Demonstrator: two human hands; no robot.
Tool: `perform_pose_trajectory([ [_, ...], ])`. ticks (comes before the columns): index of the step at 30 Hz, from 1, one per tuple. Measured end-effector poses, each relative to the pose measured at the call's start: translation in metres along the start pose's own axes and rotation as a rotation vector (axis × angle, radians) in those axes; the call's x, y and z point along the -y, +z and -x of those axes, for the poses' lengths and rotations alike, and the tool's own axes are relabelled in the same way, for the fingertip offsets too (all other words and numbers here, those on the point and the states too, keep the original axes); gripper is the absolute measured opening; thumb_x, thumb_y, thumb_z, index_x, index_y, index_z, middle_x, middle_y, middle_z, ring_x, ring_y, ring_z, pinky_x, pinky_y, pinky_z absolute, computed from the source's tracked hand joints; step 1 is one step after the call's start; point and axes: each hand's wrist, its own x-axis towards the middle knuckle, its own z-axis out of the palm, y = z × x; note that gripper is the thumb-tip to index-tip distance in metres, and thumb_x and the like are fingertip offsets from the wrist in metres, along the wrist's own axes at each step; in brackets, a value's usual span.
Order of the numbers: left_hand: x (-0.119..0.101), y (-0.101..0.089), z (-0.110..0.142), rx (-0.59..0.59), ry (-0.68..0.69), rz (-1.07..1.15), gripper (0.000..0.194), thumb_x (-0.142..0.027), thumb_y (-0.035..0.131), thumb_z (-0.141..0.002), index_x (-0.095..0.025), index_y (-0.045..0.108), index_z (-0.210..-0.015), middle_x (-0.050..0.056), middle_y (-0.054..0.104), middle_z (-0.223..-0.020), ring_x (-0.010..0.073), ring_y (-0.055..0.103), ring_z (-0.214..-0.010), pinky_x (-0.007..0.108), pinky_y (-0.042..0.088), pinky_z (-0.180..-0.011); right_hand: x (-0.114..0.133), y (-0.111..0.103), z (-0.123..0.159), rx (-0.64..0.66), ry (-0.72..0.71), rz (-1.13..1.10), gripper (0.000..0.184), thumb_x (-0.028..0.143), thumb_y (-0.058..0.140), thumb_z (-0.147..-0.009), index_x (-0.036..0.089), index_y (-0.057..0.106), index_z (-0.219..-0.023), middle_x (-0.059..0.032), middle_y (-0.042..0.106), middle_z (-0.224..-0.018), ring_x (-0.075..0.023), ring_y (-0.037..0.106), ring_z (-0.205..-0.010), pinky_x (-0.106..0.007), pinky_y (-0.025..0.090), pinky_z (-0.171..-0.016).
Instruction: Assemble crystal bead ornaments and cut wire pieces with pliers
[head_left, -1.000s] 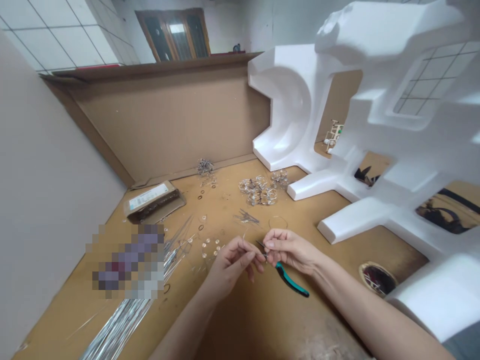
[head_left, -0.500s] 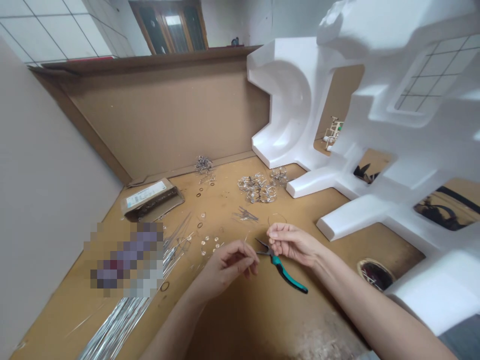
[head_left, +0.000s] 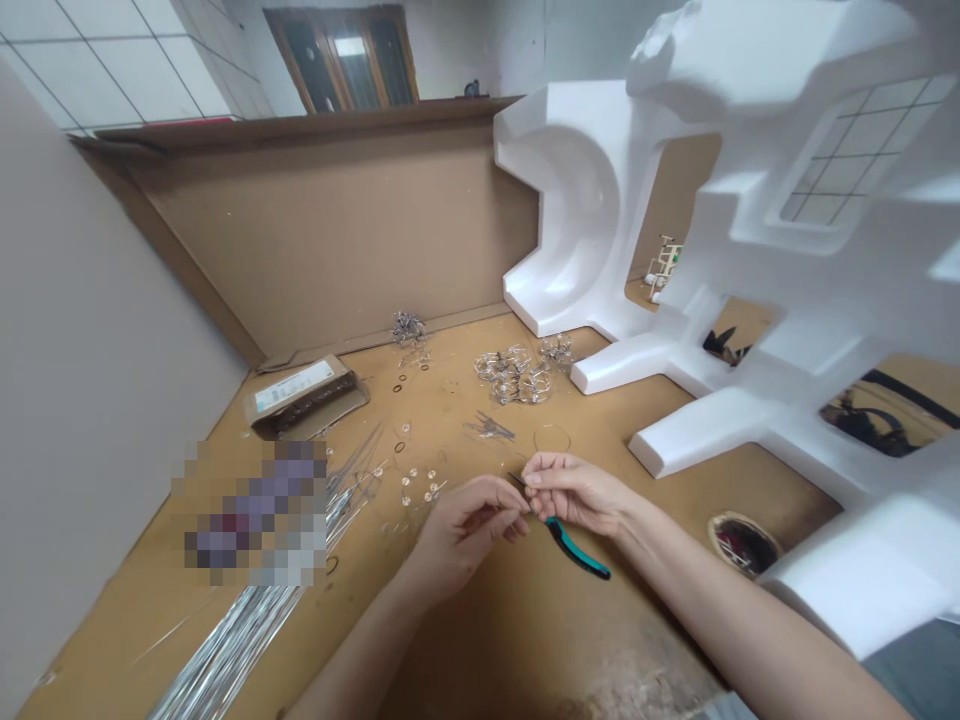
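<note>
My left hand [head_left: 474,525] and my right hand [head_left: 576,492] are close together above the table, fingertips pinched and nearly touching. Whatever they hold is too small to make out. Partly covered by the right hand, pliers with a teal and black handle [head_left: 579,552] lie on the table. Just beyond that hand is a thin wire loop [head_left: 552,438]. Small clear round beads [head_left: 407,482] are scattered left of the left hand, and a heap of short metal pieces [head_left: 491,426] lies farther back.
Bent-wire pieces with clear beads [head_left: 514,375] are clustered at the back. A long bundle of silvery wires [head_left: 232,640] lies at left, beside a blurred purple item [head_left: 262,505] and an open cardboard box [head_left: 307,398]. White moulded foam [head_left: 697,445] stands along the right; a round container [head_left: 742,545] is near it.
My left hand has moved right and my right hand slightly left, bringing their fingertips together. They now cover more of the pliers' jaws.
</note>
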Motion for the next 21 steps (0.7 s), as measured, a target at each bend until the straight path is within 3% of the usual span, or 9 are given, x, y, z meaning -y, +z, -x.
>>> perform_pose_trajectory([
  [4,-0.005,-0.002,0.000,0.042,0.032,-0.122,0.014,-0.020,0.047,-0.084,-0.016,0.061,-0.083,0.007,0.058,-0.088,0.0134,0.058,-0.072,0.026,0.049,-0.064,0.001,0.000,0.000,0.009,0.021,0.009,0.014,0.017,0.071,-0.066,0.010,0.060,-0.072,-0.0010,0.064,-0.061,-0.0078,0.060,-0.051,-0.018,0.047,-0.052],
  [15,-0.007,-0.008,-0.002,0.085,0.033,-0.163,0.013,-0.018,0.049,-0.083,-0.016,0.062,-0.082,0.009,0.059,-0.089,0.0164,0.058,-0.082,0.029,0.046,-0.077,0.000,0.003,-0.001,-0.041,0.020,-0.014,0.013,0.014,0.070,-0.065,0.011,0.059,-0.071,0.0000,0.063,-0.059,-0.0083,0.059,-0.050,-0.019,0.048,-0.051],
  [21,0.001,-0.007,-0.003,0.015,0.051,0.023,0.009,-0.017,0.052,-0.081,-0.017,0.061,-0.080,0.008,0.060,-0.089,0.0164,0.059,-0.079,0.029,0.047,-0.071,0.002,0.004,-0.003,-0.158,-0.086,0.023,0.010,0.015,0.067,-0.064,0.011,0.058,-0.069,0.0004,0.061,-0.058,-0.0089,0.059,-0.048,-0.019,0.047,-0.048],
])
